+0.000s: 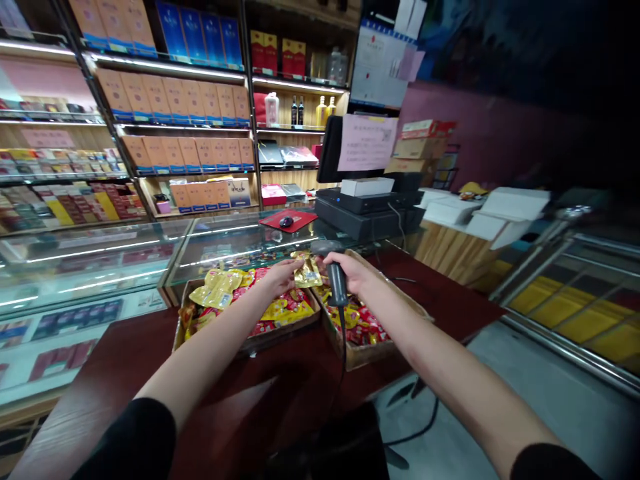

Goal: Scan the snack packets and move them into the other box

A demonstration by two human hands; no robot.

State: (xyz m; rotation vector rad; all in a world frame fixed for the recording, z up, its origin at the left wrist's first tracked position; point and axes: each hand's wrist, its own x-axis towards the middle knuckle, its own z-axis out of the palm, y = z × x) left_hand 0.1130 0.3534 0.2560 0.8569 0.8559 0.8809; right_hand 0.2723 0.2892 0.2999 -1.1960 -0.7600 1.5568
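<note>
My left hand [283, 277] pinches a shiny gold snack packet [308, 272] by its left side. Wrapped around the handle of a black corded barcode scanner [338, 285] is my right hand [351, 269]. The scanner's head is at the packet's upper right, and its cord [343, 340] hangs down. Below my left hand lies a shallow cardboard box [300, 323] filled with red, yellow and gold packets. A second cardboard box [360, 357] of red and yellow packets is under the scanner and my right forearm. A larger gold packet [216, 288] lies on top at the left.
Both boxes rest on a dark red wooden table [260, 393]. Beyond are a glass display counter [220, 243], a mouse [286, 222] on a red pad, and a black monitor [330, 150] over a till. Shelves of boxes stand behind; a metal rail [575, 333] is at right.
</note>
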